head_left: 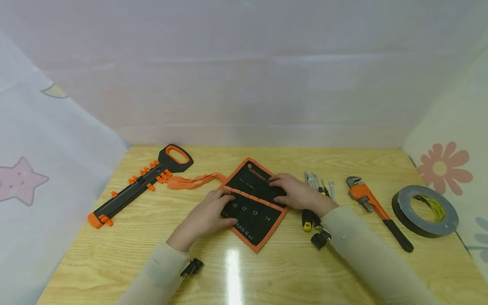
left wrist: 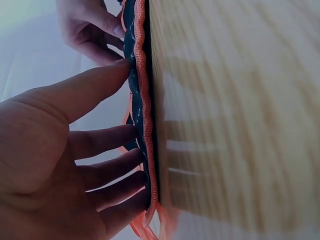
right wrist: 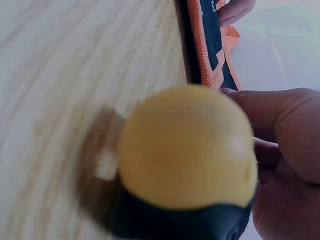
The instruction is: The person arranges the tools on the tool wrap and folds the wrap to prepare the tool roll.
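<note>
A black fabric tool pouch (head_left: 248, 218) with orange trim and numbered pockets lies flat and turned at an angle on the wooden table. Its orange tie strap (head_left: 187, 182) trails off to the left. My left hand (head_left: 206, 214) rests its fingertips on the pouch's left side, fingers spread and nearly straight. On the opposite side my right hand (head_left: 297, 192) touches the upper right part, with the fingers extended. Both hands press on the fabric without gripping it. In the right wrist view, a blurred yellow-ended tool handle (right wrist: 187, 150) partly hides the right hand.
Right of the pouch lie small wrenches (head_left: 312, 180) and black-and-yellow handled screwdrivers (head_left: 306, 222), partly behind the right forearm. Farther right are an orange pipe wrench (head_left: 371, 203) and a tape roll (head_left: 404, 220). A black-and-orange rack with a handle (head_left: 129, 197) lies left.
</note>
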### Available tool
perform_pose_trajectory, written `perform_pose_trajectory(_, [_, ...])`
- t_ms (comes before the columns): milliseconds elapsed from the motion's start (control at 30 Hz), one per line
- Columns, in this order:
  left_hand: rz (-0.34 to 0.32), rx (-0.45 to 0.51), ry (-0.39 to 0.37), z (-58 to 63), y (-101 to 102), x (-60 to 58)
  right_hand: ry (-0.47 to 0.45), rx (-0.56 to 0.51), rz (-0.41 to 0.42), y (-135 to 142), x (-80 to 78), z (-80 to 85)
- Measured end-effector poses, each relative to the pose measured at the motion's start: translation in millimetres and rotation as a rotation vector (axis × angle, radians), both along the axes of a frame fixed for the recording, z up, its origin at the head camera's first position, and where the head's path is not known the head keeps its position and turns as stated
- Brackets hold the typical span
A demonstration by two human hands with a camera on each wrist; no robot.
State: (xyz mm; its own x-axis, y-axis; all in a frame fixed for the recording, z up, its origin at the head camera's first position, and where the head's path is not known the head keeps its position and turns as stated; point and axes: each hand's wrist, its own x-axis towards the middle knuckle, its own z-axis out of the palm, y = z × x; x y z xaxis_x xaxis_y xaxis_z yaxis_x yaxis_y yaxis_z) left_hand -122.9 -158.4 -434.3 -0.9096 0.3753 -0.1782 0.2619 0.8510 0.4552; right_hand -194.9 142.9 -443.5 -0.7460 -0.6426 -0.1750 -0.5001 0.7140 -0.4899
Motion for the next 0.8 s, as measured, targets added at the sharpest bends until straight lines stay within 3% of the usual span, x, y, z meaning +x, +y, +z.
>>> perform_pose_trajectory(800, [-0.113,-0.033,-0.014,-5.1,-8.4,-22.4,0.086,-0.033,-0.027,2.5,16.6,-1.1])
